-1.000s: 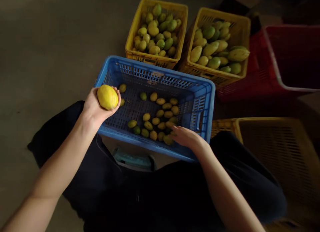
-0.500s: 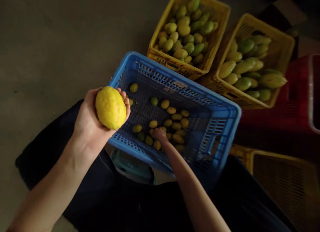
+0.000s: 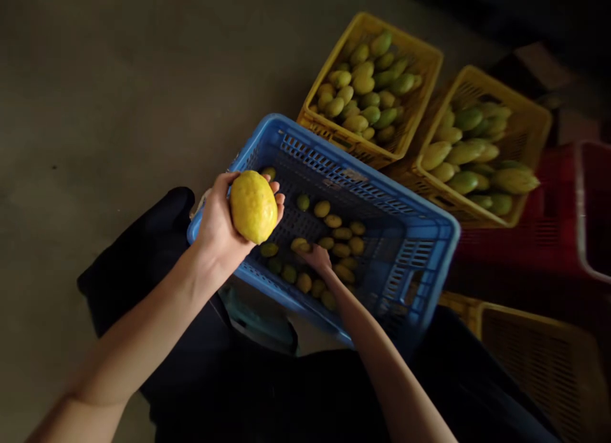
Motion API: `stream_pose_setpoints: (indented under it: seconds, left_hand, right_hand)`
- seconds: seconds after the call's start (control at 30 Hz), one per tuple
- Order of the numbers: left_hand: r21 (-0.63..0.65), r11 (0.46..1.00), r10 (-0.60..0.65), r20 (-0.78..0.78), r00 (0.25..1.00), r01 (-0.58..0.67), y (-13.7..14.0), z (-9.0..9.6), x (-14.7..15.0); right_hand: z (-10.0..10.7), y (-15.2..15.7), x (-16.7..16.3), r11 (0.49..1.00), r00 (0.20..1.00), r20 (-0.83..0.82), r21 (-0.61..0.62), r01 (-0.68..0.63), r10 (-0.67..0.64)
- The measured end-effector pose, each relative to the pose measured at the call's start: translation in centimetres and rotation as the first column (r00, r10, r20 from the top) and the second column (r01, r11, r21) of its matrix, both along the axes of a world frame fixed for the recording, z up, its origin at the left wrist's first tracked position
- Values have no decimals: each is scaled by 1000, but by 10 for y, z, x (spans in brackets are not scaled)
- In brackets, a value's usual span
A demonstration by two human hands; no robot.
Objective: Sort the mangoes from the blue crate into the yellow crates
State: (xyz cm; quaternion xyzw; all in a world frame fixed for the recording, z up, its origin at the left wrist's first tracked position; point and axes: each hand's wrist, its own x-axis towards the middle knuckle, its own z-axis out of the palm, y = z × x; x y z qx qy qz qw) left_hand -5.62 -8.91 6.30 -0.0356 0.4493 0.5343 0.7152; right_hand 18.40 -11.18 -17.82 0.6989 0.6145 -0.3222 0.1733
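Note:
My left hand (image 3: 220, 223) is cupped around a large yellow lemon-like fruit (image 3: 253, 207), held up over the near left rim of a blue plastic crate (image 3: 377, 175). Inside that crate, my right hand (image 3: 318, 257) reaches down with its fingers closed on a small yellow fruit (image 3: 300, 244); its fingertips are partly hidden. Around it on the crate's slatted floor lie several smaller yellow and green fruits (image 3: 342, 233). A green one (image 3: 303, 202) sits farther back. My left hand covers part of the crate's left side.
Two yellow crates full of yellow-green fruit, one behind (image 3: 329, 132) and one to the right (image 3: 424, 185), stand against the blue crate. A red crate (image 3: 520, 239) and another yellow crate (image 3: 525, 312) are at the right. My dark-clothed legs flank the blue crate.
The view has shifted. My left hand, still holding the large fruit, has moved right, further over the blue crate. My right hand has shifted slightly among the small fruits.

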Motion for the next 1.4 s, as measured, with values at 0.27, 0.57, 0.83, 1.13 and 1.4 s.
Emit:
stream_pose_setpoints:
  seconds: [0.27, 0.57, 0.83, 1.13, 1.4]
  left_hand:
    - [134, 980, -160, 111, 981, 144, -14, -6, 19]
    - [274, 834, -458, -139, 878, 478, -33, -9, 79]
    - [413, 554, -95, -831, 548, 723, -50, -31, 95]
    - [451, 436, -41, -855, 517, 779, -59, -35, 93]
    - [486, 340, 3, -857, 515, 805, -62, -35, 86]
  right_hand:
    - [114, 19, 42, 755, 737, -672, 443, 483, -77]
    - [193, -47, 37, 760, 191, -976, 205, 617, 108]
    - [171, -71, 14, 776, 99, -993, 111, 621, 63]
    - [187, -80, 19, 702, 295, -905, 425, 572, 307]
    - [198, -88, 20, 643, 415, -798, 600, 477, 437]
